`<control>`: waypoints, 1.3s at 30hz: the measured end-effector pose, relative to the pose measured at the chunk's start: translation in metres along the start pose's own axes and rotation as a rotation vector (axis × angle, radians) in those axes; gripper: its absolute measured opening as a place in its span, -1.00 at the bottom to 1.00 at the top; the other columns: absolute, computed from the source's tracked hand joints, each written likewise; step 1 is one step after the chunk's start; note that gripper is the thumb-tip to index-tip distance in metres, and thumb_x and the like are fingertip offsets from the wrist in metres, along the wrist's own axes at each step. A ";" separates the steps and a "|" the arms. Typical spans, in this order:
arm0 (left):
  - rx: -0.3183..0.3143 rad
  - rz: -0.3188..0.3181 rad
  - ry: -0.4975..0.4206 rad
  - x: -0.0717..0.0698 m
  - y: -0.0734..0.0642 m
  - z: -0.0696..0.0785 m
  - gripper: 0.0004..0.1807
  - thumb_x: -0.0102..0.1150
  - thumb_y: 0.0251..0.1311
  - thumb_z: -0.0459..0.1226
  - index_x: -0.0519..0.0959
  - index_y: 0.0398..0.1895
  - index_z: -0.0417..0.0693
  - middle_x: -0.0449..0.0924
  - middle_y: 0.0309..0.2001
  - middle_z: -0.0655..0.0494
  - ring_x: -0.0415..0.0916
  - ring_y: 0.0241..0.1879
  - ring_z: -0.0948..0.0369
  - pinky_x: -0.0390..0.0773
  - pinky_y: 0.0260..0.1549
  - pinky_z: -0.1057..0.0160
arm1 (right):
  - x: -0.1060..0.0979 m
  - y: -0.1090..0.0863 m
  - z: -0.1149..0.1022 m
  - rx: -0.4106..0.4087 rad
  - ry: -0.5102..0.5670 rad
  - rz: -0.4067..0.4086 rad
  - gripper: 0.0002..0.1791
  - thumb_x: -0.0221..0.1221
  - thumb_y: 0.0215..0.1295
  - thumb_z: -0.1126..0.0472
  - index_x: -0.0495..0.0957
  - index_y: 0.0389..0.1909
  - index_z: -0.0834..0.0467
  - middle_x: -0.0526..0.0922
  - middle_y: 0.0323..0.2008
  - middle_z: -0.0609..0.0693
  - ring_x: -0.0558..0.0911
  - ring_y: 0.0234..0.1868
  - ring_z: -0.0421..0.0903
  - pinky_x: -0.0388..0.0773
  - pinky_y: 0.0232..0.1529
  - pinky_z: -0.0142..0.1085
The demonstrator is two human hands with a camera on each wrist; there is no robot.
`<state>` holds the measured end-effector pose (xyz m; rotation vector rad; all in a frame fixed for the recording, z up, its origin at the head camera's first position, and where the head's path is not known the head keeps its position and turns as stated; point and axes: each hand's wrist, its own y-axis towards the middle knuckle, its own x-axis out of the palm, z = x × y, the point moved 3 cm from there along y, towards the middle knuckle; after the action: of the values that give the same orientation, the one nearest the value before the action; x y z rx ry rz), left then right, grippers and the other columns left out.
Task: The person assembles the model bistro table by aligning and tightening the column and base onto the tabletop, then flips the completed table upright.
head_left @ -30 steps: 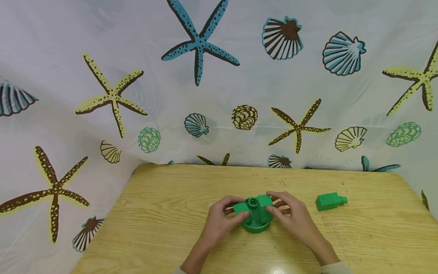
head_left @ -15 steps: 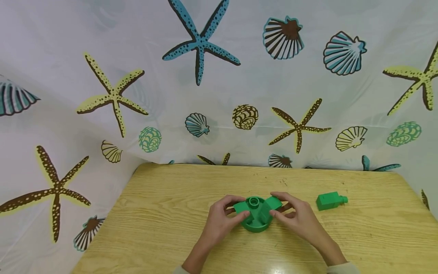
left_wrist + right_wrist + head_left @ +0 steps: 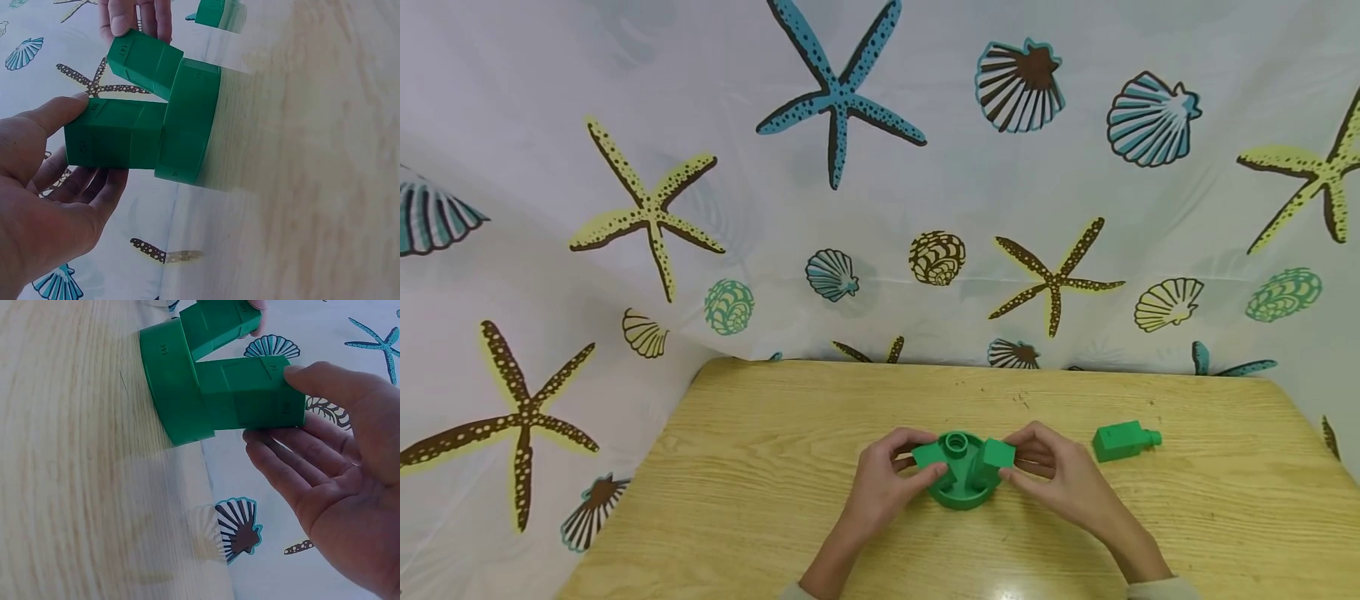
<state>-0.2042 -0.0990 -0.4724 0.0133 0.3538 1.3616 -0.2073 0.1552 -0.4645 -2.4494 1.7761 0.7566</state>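
Note:
A round green base [image 3: 960,502] stands on the wooden table, with an open ring socket [image 3: 956,444] at its far side. Two boxy green blocks rise from it, both leaning outward. My left hand [image 3: 886,473] pinches the left block [image 3: 115,134] between thumb and fingers. On the other side, my right hand [image 3: 1063,477] holds the right block [image 3: 256,394], thumb on one face and fingertips beneath in the right wrist view. Small raised numbers mark the blocks. The blocks' lower ends are hidden inside the base.
A third green block [image 3: 1122,440] with a narrow round peg lies on its side, right of the right hand. A white curtain [image 3: 880,208] printed with starfish and shells hangs behind the table [image 3: 760,467] and along its sides.
The right block has turned in the base and swung outward to the right, with my right hand moving right along with it. My left hand and its block have stayed nearly still.

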 end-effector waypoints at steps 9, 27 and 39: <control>-0.001 0.014 0.016 0.001 0.000 -0.002 -0.63 0.47 0.23 -0.27 0.65 0.06 -0.19 0.64 0.07 -0.07 0.59 0.14 0.03 0.65 0.08 0.10 | 0.006 0.000 0.004 -0.026 0.028 -0.070 -0.46 0.41 0.30 0.20 0.56 0.28 0.17 0.64 0.16 0.19 0.69 0.01 0.09 0.69 0.01 -0.23; -0.013 0.011 0.007 0.003 0.001 -0.003 -0.62 0.46 0.24 -0.27 0.63 0.07 -0.25 0.62 0.09 -0.14 0.58 0.14 0.00 0.64 0.08 0.15 | 0.011 0.002 0.003 -0.107 0.003 -0.076 -0.46 0.42 0.25 0.23 0.55 0.25 0.11 0.62 0.17 0.26 0.65 0.17 0.13 0.68 0.03 -0.19; 0.097 0.044 0.220 0.003 0.000 0.009 -0.64 0.47 0.22 -0.32 0.67 0.07 -0.19 0.61 0.06 -0.01 0.58 0.10 0.03 0.63 0.10 0.02 | -0.006 -0.003 0.003 -0.026 -0.026 -0.012 -0.38 0.48 0.21 0.13 0.54 0.30 -0.01 0.66 0.17 0.04 0.64 0.18 0.05 0.63 0.14 -0.14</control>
<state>-0.2011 -0.0942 -0.4650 -0.0489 0.6077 1.3913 -0.2068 0.1630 -0.4656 -2.4526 1.7522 0.8119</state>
